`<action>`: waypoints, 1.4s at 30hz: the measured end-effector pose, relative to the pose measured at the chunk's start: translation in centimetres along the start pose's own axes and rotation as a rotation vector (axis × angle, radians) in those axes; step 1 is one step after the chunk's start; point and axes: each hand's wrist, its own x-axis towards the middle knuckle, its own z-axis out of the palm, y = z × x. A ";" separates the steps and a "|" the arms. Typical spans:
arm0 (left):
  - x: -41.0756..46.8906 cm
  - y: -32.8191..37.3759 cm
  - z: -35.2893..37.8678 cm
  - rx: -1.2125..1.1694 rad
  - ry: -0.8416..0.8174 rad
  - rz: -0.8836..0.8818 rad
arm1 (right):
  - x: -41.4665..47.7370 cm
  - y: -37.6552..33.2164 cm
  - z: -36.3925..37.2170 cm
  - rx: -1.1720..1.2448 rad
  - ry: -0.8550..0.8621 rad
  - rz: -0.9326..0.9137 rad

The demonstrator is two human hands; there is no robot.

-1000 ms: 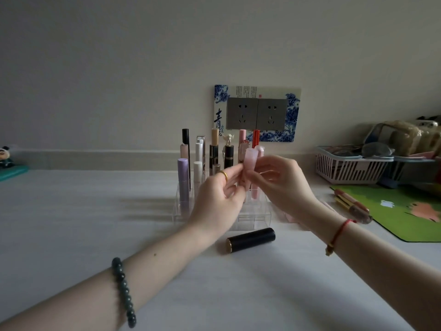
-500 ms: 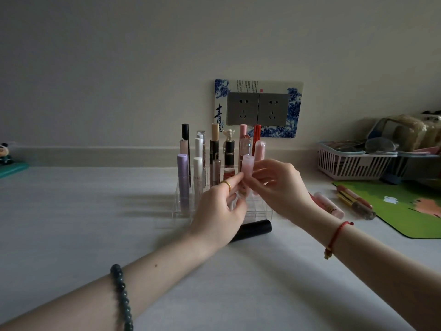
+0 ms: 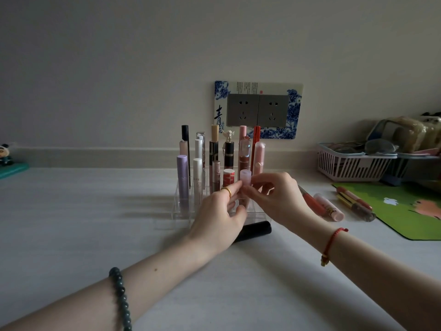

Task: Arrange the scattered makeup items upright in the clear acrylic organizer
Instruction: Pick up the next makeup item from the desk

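Together your hands pinch one pale pink tube point(image 3: 245, 179) upright: your left hand point(image 3: 220, 215) steadies it with its fingertips, your right hand point(image 3: 272, 199) grips it from the other side, probably so it drops straight into a free cell. It stands over the front right of the clear acrylic organizer point(image 3: 177, 206), which already holds many upright sticks. A black tube point(image 3: 256, 229) lies on the desk point(image 3: 95, 223) just before the organizer, half behind your left hand. To the right, several pink and gold tubes point(image 3: 330, 207) lie flat, still to be sorted. No brand is readable; the socket plate point(image 3: 259, 109) on the wall bears a large Chinese character.
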 end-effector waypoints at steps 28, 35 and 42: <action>-2.0 0.8 -3.4 0.177 -0.055 0.166 | -2.6 -1.6 -2.8 -0.138 -0.108 -0.230; -3.0 0.0 -3.7 0.293 -0.176 0.172 | -4.4 -1.2 -1.7 -0.243 -0.375 -0.393; -3.1 -0.6 -3.8 0.335 -0.206 0.123 | -4.5 -1.0 -1.8 -0.288 -0.446 -0.431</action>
